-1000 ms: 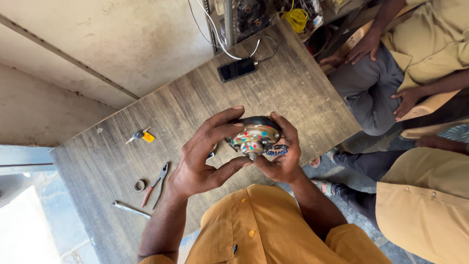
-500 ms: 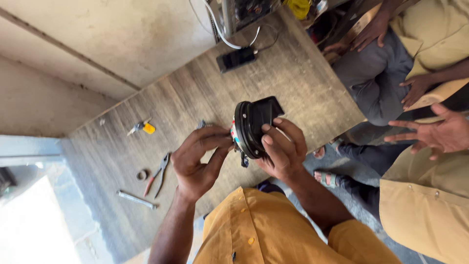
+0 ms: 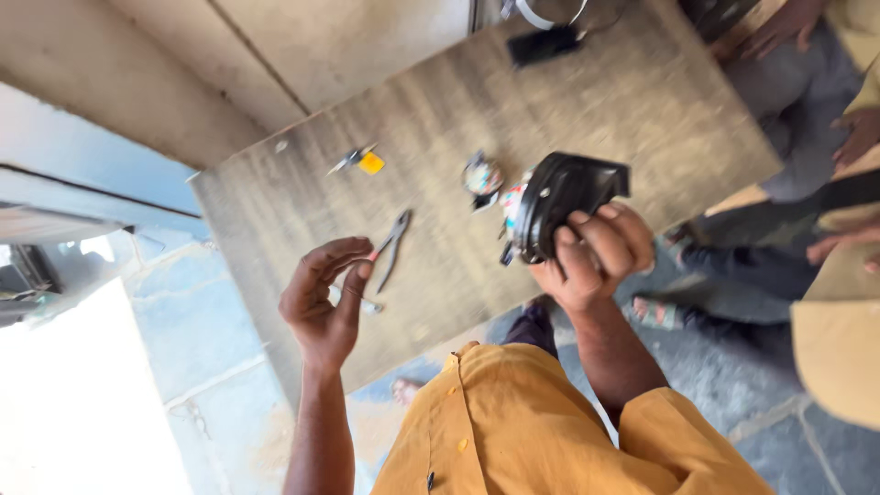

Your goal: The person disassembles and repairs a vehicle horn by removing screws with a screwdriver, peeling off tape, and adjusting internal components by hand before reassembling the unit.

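My right hand grips a round black motor housing with coloured windings showing at its left edge, held above the wooden table. My left hand hovers over the table's near left part, fingers curled and apart, holding nothing. It is closest to the red-handled pliers and a metal tool that lies partly hidden under the hand. A small round part with coloured wires lies on the table just left of the housing.
A small screwdriver with a yellow piece lies at the far left of the table. A black phone rests at the far edge near cables. Other people sit at the right; one's hand rests on a knee.
My left hand has let go of the housing and moved left and down over the pliers. My right hand alone now holds the housing. A small wired part now lies on the table.
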